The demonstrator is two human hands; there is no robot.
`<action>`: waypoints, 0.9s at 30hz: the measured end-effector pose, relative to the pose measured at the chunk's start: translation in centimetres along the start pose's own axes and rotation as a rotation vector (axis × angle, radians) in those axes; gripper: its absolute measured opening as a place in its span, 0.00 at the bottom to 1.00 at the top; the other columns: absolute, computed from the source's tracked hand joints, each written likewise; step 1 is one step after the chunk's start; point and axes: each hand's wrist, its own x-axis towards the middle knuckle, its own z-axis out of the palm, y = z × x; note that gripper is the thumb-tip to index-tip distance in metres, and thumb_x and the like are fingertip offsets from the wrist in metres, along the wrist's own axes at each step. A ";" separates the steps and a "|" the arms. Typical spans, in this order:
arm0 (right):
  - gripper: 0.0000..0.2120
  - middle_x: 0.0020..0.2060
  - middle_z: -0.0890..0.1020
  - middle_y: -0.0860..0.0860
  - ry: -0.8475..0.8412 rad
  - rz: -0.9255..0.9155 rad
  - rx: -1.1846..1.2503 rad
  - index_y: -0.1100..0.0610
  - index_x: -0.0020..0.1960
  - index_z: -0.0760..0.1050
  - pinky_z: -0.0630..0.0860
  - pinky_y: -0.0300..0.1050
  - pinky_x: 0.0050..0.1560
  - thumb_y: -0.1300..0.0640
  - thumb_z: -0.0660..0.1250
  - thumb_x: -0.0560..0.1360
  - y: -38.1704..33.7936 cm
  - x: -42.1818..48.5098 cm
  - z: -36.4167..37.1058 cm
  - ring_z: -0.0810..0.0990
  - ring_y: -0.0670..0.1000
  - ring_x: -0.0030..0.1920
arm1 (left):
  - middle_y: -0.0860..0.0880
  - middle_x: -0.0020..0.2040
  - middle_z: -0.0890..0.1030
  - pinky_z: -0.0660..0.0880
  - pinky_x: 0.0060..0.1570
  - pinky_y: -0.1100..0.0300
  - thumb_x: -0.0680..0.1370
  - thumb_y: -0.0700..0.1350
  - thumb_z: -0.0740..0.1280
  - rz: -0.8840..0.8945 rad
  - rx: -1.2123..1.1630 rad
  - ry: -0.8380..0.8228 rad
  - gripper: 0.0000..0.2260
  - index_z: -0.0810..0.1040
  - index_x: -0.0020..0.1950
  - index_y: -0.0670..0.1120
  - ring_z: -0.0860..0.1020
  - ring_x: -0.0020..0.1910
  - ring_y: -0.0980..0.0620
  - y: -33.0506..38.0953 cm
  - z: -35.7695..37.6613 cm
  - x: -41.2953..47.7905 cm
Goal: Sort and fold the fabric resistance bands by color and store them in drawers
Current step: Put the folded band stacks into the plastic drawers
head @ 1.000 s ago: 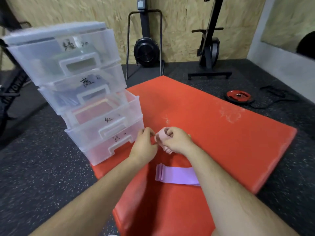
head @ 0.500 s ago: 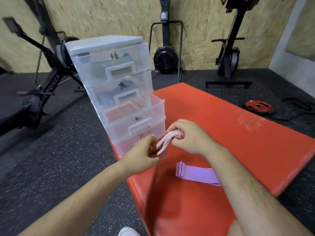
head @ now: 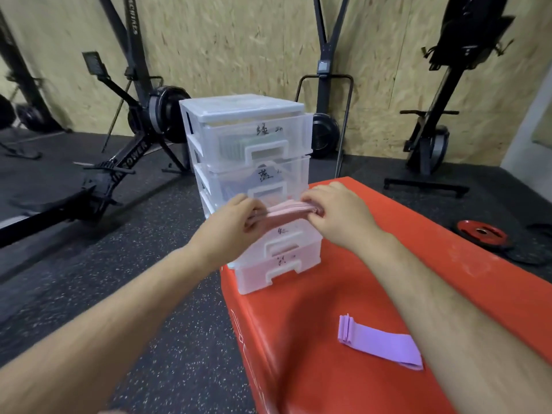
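A folded pink band (head: 286, 213) is held flat between both hands over the pulled-out third drawer (head: 294, 234) of a clear plastic drawer unit (head: 239, 110). My left hand (head: 236, 222) pinches its left end and my right hand (head: 337, 212) grips its right end. The top drawer (head: 260, 144) shows green bands inside, the second drawer (head: 263, 183) darker ones. The bottom drawer (head: 280, 270) looks pink inside. A folded purple band (head: 379, 343) lies on the red mat (head: 343, 294), just left of my right forearm.
The drawer unit stands on the red mat's far left corner. Black speckled rubber floor (head: 149, 264) surrounds the mat. Black exercise machines (head: 131, 138) stand along the wooden wall. A red weight plate (head: 481, 233) lies on the floor at right.
Both hands have lifted the pink band from in front of the unit up over the open third drawer. My head came closer and turned left, so the unit now sits centred.
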 end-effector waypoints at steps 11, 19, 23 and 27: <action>0.12 0.48 0.84 0.45 -0.398 0.234 0.037 0.45 0.51 0.83 0.80 0.47 0.52 0.56 0.74 0.69 1.9 9.0 5.5 0.81 0.51 0.52 | 0.49 0.54 0.78 0.72 0.46 0.59 0.78 0.42 0.63 -0.096 0.156 -0.258 0.17 0.72 0.66 0.54 0.77 0.51 0.51 -5.7 2.9 6.1; 0.16 0.60 0.82 0.47 -0.688 0.264 0.072 0.51 0.63 0.81 0.75 0.43 0.61 0.57 0.68 0.76 2.0 10.2 6.6 0.78 0.51 0.61 | 0.54 0.44 0.82 0.76 0.43 0.58 0.76 0.64 0.65 -0.228 0.099 -0.444 0.13 0.75 0.56 0.60 0.79 0.43 0.52 -7.2 4.2 6.9; 0.20 0.66 0.79 0.47 -0.663 0.329 0.209 0.49 0.68 0.77 0.71 0.43 0.67 0.53 0.68 0.76 2.6 9.6 7.0 0.76 0.50 0.65 | 0.54 0.50 0.82 0.76 0.52 0.57 0.78 0.61 0.64 -0.221 0.173 -0.521 0.13 0.77 0.59 0.57 0.79 0.49 0.51 -6.5 4.2 7.1; 0.14 0.56 0.80 0.46 -0.174 0.144 0.221 0.49 0.58 0.79 0.72 0.49 0.63 0.53 0.64 0.74 2.9 6.6 7.4 0.75 0.51 0.60 | 0.48 0.57 0.81 0.73 0.56 0.56 0.80 0.43 0.63 -0.128 0.153 -0.299 0.10 0.79 0.60 0.48 0.78 0.56 0.46 -6.5 4.1 5.6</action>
